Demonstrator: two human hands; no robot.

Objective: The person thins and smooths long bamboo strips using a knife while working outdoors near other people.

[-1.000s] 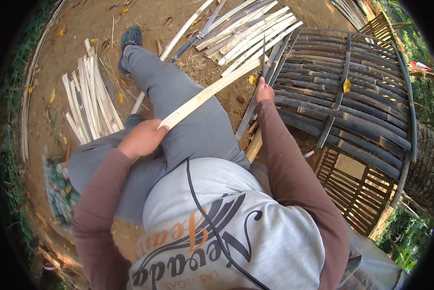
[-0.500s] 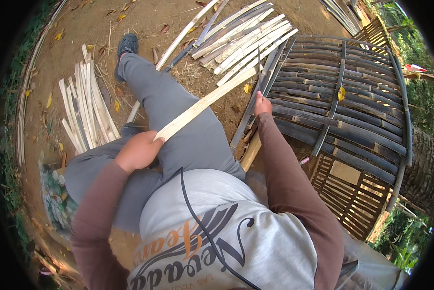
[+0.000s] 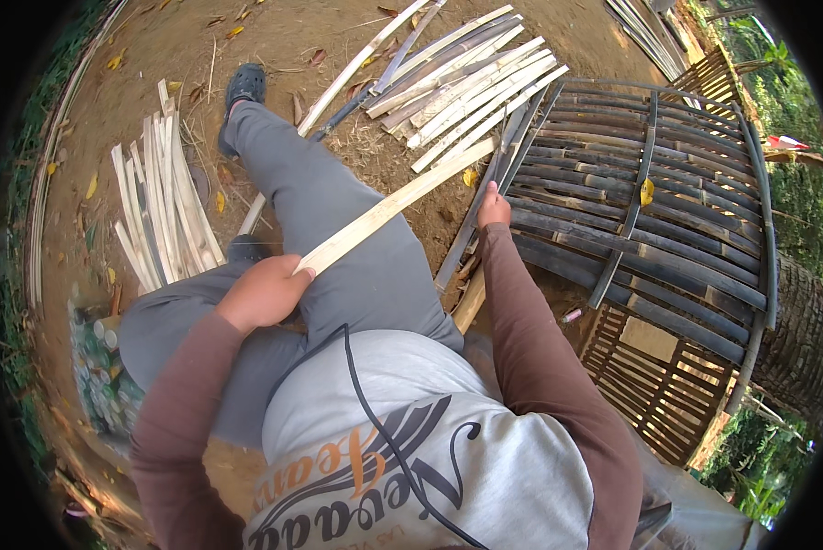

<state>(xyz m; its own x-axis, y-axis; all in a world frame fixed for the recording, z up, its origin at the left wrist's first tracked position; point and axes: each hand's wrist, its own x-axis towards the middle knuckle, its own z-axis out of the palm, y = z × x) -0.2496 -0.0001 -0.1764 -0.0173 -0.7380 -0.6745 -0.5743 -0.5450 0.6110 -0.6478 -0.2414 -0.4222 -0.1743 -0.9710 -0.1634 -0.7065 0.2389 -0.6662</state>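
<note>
My left hand (image 3: 265, 290) is closed round the near end of a long, pale bamboo strip (image 3: 388, 209). The strip slants up to the right across my grey-trousered thigh. At its far end my right hand (image 3: 495, 208) is closed, thumb uppermost, on a knife whose handle the fingers hide. Its thin, dark blade (image 3: 496, 165) points away from me beside the strip's tip. It is hard to pick out against the dark bamboo behind, and I cannot tell whether it touches the strip.
Split bamboo strips lie in one pile (image 3: 159, 197) at left and another (image 3: 466, 82) ahead. A dark bamboo slat frame (image 3: 650, 202) stands close at right, beside a tree trunk (image 3: 801, 335). Bottles (image 3: 109, 367) lie by my left knee. A black cord (image 3: 361, 394) crosses my shirt.
My right hand and the knife have come slightly nearer to me. The blade stands out less than before. My left hand keeps its hold on the bamboo strip, nearly in place.
</note>
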